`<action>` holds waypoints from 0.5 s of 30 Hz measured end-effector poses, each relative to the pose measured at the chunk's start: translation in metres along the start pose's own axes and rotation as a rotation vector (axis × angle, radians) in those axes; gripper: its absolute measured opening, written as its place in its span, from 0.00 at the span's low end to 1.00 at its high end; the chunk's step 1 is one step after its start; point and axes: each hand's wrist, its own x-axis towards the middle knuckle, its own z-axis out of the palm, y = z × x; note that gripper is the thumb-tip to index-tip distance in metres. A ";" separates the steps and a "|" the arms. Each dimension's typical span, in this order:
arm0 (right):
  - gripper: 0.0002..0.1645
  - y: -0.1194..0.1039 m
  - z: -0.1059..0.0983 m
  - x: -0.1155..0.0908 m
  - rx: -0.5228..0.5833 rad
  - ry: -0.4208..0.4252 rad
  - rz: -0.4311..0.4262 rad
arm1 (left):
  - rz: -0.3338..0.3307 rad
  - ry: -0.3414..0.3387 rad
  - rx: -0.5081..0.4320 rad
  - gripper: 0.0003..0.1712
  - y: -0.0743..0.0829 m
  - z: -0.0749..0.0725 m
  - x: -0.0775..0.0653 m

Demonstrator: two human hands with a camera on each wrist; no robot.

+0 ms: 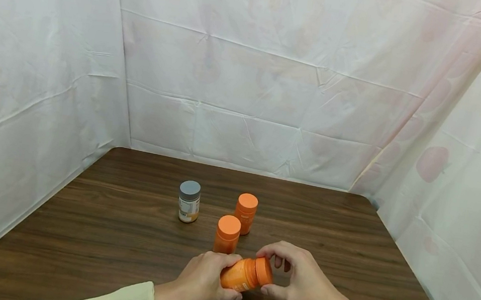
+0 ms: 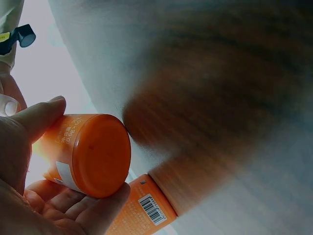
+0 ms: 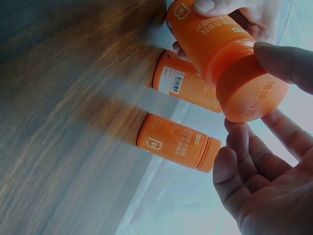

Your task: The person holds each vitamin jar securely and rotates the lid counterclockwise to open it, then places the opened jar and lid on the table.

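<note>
My left hand [image 1: 204,278] grips an orange pill bottle [image 1: 237,276] around its body, tilted with its cap toward the right. In the left wrist view the round base of that bottle [image 2: 101,155] faces the camera. The thumb and fingers of my right hand [image 1: 305,282] pinch the bottle's orange cap [image 3: 252,89] at its edge. The cap sits on the bottle's neck, with raised lettering on its top. Just beyond my left hand stands a second orange bottle [image 1: 227,233], its lower part hidden by the hand.
A third orange bottle [image 1: 246,213] stands behind the second one. To their left is a white bottle with a grey lid [image 1: 189,202]. All stand on a dark wood table [image 1: 122,215], with pale sheeting [image 1: 249,80] hung around its back and sides.
</note>
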 end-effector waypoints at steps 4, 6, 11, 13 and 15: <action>0.34 0.000 -0.001 0.000 0.006 0.001 0.006 | -0.003 -0.002 -0.001 0.24 -0.001 0.000 0.000; 0.33 0.000 -0.002 -0.001 0.005 0.003 0.003 | -0.009 -0.004 -0.001 0.24 -0.001 -0.001 0.000; 0.33 0.000 -0.003 -0.001 0.001 0.010 0.000 | -0.022 -0.007 -0.010 0.25 -0.001 -0.002 0.000; 0.33 0.001 -0.003 0.000 -0.004 0.014 0.004 | -0.024 -0.006 -0.016 0.26 -0.002 -0.002 -0.001; 0.33 0.001 -0.004 0.000 -0.008 0.017 0.015 | -0.025 -0.005 -0.019 0.26 -0.002 -0.003 -0.001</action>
